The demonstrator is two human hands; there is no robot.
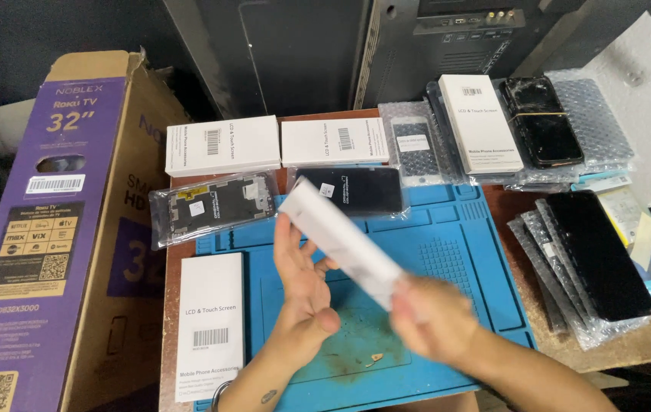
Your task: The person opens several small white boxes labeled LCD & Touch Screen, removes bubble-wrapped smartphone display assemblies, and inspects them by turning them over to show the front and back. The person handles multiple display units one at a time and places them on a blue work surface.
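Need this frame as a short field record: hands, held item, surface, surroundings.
right hand: grips the lower end of a slim white rectangular box, blurred
left hand: open, fingers beside the box; contact unclear
surface: blue rubber work mat on a wooden table
on mat: black phone screen in clear wrap
near left: flat white cardboard box
far left: purple television carton
right: stack of bubble-wrapped screens

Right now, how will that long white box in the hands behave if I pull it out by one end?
The white box looks like thin cardboard: probably light and fairly stiff. The right hand grips its lower end; the left hand is open beside it. Its smooth faces may slip. It likely holds a fragile screen, as the bagged screens nearby suggest.
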